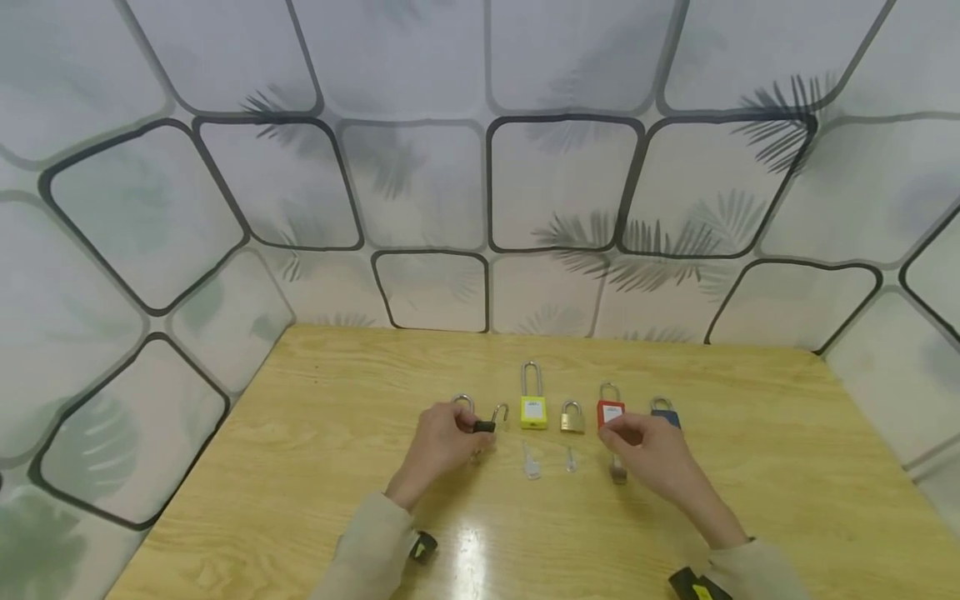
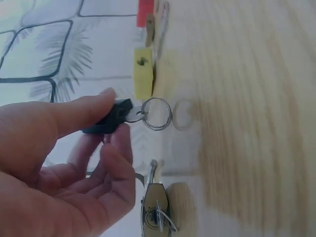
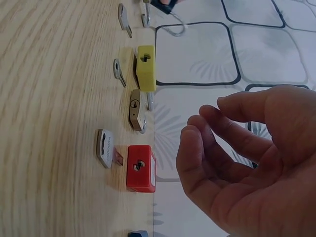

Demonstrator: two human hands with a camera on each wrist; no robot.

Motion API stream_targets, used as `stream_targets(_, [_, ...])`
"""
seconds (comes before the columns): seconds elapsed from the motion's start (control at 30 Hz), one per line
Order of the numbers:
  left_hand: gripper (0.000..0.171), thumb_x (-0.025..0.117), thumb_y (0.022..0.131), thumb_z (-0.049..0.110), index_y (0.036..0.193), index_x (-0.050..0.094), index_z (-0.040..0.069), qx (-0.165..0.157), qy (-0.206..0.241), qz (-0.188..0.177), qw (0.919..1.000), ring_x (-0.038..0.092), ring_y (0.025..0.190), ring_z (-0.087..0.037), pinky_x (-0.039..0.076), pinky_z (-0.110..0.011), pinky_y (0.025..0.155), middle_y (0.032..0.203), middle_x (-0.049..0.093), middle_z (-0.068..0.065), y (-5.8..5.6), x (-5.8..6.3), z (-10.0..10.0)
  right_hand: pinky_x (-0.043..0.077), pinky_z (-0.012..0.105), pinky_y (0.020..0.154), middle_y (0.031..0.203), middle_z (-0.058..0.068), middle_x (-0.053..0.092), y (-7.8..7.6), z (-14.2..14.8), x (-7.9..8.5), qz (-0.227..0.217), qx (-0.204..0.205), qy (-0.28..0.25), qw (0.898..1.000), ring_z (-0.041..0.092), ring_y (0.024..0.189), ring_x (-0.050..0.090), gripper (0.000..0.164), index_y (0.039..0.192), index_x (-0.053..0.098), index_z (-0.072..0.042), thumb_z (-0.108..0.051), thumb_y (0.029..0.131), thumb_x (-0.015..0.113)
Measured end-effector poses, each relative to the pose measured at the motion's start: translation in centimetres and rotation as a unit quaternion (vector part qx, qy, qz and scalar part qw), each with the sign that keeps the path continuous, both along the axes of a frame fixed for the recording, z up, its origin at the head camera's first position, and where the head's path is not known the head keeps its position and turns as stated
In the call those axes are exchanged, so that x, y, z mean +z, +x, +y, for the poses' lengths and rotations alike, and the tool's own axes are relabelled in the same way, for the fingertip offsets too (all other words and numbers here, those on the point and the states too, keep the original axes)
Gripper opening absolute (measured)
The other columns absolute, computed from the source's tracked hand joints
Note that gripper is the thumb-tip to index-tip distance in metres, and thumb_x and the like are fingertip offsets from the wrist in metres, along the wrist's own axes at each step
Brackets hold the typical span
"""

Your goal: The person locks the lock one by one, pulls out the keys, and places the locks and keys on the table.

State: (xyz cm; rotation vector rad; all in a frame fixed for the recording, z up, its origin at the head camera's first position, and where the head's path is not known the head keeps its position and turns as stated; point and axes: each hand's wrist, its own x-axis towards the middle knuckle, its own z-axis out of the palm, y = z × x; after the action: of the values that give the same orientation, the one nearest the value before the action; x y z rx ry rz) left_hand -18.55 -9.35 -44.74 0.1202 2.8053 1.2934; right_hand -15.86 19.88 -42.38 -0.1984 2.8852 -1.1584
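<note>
My left hand (image 1: 444,437) pinches a small black padlock (image 2: 111,118) between thumb and fingers. Its hooked shackle (image 1: 501,410) stands unlocked, and a key (image 2: 134,115) with a metal ring (image 2: 158,114) sticks out of its body. Beside that hand is another padlock (image 2: 155,210) with a ringed key in it, largely covered in the head view. My right hand (image 1: 654,450) hovers by the red padlock (image 3: 140,170), its fingers loosely curved and holding nothing. In front of the red padlock lies a key (image 3: 105,148).
A yellow long-shackle padlock (image 1: 533,412), a brass padlock (image 1: 572,418) and a blue padlock (image 1: 665,412) are lined up on the wooden table (image 1: 300,483). Keys lie before the yellow one (image 1: 532,465) and the brass one (image 1: 571,461). A patterned curtain (image 1: 420,183) surrounds the table.
</note>
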Motion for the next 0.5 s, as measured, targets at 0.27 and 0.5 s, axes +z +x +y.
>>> stream_targets(0.27, [0.026, 0.086, 0.071, 0.025, 0.081, 0.071, 0.007, -0.016, 0.062, -0.016, 0.9978, 0.062, 0.068, -0.015, 0.054, -0.03, 0.058, 0.084, 0.07, -0.006, 0.5, 0.8, 0.6, 0.057, 0.033, 0.062, 0.09, 0.005, 0.076, 0.2, -1.3, -0.2, 0.084, 0.028, -0.034, 0.996, 0.013, 0.074, 0.063, 0.01, 0.097, 0.075, -0.01, -0.014, 0.091, 0.068])
stream_targets(0.5, [0.027, 0.086, 0.072, 0.022, 0.081, 0.067, 0.004, -0.055, 0.144, -0.042, 0.9871, 0.065, 0.068, -0.014, 0.054, -0.028, 0.059, 0.084, 0.072, -0.008, 1.7, 0.9, 1.7, 0.059, 0.03, 0.058, 0.085, -0.002, 0.073, 0.3, -2.8, 0.2, 0.165, 0.078, -0.09, 0.979, 0.009, 0.07, 0.063, 0.017, 0.104, 0.075, -0.013, -0.009, 0.088, 0.072])
